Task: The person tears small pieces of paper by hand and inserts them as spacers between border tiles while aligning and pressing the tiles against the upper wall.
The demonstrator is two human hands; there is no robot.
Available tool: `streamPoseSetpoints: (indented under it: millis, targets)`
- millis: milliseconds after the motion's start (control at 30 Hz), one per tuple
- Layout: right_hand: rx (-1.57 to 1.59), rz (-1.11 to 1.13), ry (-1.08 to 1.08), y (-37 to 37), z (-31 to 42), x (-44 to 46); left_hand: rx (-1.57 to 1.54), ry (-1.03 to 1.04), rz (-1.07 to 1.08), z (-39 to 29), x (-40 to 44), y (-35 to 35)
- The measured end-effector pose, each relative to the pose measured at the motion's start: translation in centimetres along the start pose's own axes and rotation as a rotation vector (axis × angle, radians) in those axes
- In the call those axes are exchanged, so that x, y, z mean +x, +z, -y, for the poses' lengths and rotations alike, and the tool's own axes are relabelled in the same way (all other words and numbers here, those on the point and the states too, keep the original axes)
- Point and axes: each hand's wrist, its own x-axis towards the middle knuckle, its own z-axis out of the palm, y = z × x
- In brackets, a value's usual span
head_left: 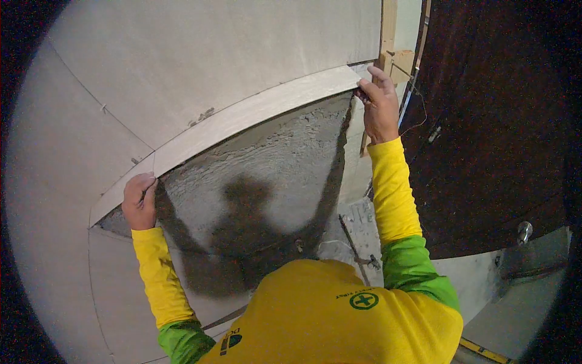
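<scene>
A long, narrow white tile strip [260, 115] lies along the wall beneath large pale wall tiles [242, 42]. My right hand [382, 109] grips its right end, thumb and fingers closed at the corner. At the strip's other end, my left hand [140, 203] has its fingertips pinched on the lower edge, close to a joint with a shorter white piece [124, 188]. Below the strip is a bare patch of rough grey mortar [303, 139], partly covered by my shadow.
Wooden battens [388, 30] stand by the strip's right end, with a nail and thin wire near them. A dark brown door [491, 121] with a metal knob [524, 232] is on the right. Small spacers [103, 109] stick out of the tile joints at left.
</scene>
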Motion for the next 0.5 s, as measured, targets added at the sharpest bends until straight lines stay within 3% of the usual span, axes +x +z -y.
streamPoseSetpoints:
  millis: [500]
  targets:
    - [-0.046, -0.028, 0.027, 0.37, 0.47, -0.66, -0.029, 0.000, -0.028, 0.26, -0.01, 0.26]
